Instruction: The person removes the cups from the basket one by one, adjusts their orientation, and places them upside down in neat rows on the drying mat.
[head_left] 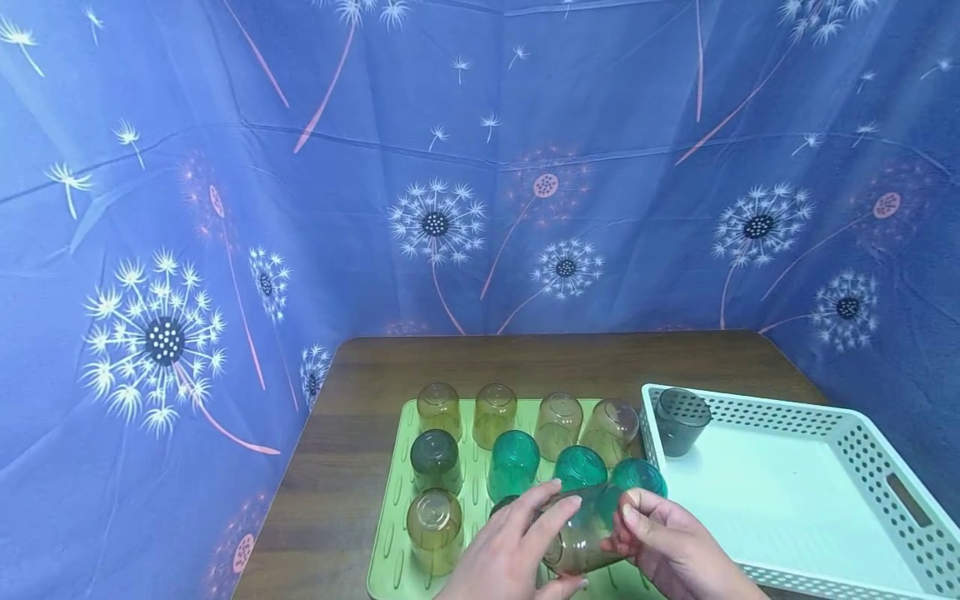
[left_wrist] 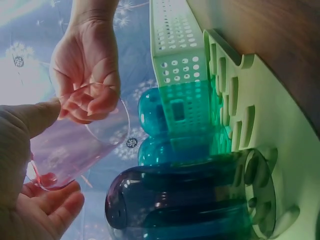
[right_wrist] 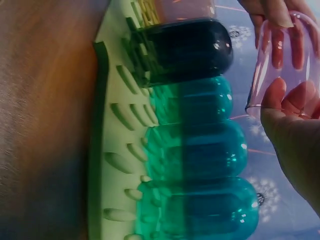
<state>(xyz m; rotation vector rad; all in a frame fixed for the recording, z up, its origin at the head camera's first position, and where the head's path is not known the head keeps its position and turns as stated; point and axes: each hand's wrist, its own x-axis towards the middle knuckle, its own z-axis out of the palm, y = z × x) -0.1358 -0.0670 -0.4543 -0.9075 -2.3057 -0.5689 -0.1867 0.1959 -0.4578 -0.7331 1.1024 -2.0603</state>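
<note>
A clear, pinkish-brown tinted cup (head_left: 581,537) is held tilted on its side between my two hands, above the near part of the green drying mat (head_left: 384,554). My left hand (head_left: 510,546) grips it round the base end, thumb on one side and fingers on the other. At the open end, my right hand (head_left: 667,542) pinches the rim, its curled fingers showing through the cup wall. In the left wrist view, a dark cup (left_wrist: 175,200) stands upside down close below the held cup (left_wrist: 72,150). Teal cups (right_wrist: 210,150) line up beside it in the right wrist view.
Several upturned cups stand on the mat: amber ones (head_left: 435,529) at left and back, pinkish ones (head_left: 559,427) behind, a dark grey one (head_left: 436,462) in the middle row. A white perforated basket (head_left: 787,500) at right holds a dark grey cup (head_left: 681,423). The brown table (head_left: 330,467) lies underneath.
</note>
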